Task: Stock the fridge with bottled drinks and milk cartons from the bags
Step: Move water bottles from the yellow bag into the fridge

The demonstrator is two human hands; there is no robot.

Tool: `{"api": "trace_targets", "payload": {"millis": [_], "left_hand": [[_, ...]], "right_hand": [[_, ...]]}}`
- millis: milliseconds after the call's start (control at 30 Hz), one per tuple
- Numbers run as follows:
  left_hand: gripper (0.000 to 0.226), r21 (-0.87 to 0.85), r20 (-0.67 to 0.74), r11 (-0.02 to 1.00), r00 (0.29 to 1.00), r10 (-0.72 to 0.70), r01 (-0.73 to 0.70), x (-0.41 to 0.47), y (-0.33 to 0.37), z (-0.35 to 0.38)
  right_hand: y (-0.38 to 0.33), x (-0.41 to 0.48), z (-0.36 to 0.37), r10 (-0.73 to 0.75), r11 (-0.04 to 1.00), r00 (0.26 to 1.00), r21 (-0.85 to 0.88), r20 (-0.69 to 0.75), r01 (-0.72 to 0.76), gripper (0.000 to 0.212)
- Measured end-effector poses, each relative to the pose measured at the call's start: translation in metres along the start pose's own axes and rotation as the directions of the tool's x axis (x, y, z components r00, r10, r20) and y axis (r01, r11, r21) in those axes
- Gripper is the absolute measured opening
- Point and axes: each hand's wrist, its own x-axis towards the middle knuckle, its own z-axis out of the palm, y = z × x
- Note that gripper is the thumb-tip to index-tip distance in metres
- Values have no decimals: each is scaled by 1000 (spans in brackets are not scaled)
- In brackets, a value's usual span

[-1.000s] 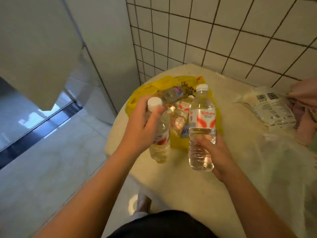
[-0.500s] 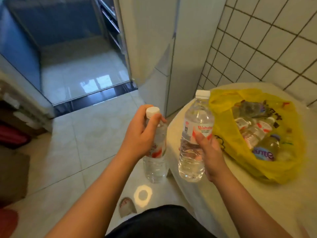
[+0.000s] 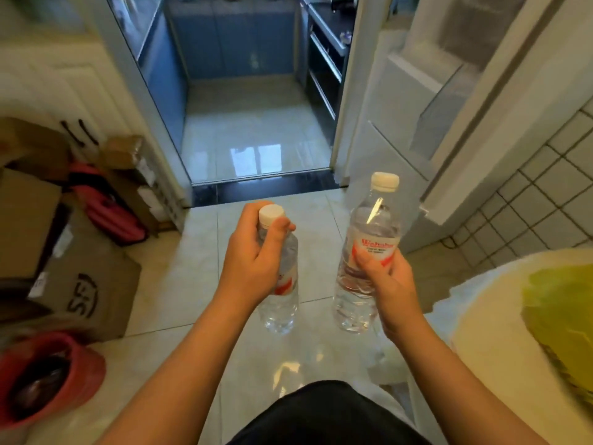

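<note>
Left hand [image 3: 256, 261]: wraps a clear plastic white-capped water bottle [image 3: 282, 303], upright.
Right hand [image 3: 385, 277]: grips its red-labelled twin [image 3: 372, 232], upright.
Fridge: likely the pale tall cabinet [image 3: 401, 101] at one o'clock, nearer my right.

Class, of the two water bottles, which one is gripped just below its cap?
The left bottle, in the left hand, is gripped at its neck under the white cap. The right hand holds the right bottle lower, at its label.

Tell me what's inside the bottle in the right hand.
Clear liquid shows through the right-hand bottle above and below its label. The label and the right hand gripping it cover the middle.
</note>
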Motion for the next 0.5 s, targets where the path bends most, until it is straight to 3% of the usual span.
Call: {"api": "trace_targets", "payload": {"millis": [233,333,500], "left_hand": [[28,5,-117,998,991,-57,58,80,-48,-39],[38,41,-148,997,987,-64,71,125,-70,-47],[44,95,-168,989,981,-96,113,213,-95,-58]], "right_hand": [[2,98,74,8,998,999,-55,46,-5,62],[5,155,108,19,998,998,-64,60,-15,65],[-2,255,164,34,997,997,-64,76,-29,45]]}}
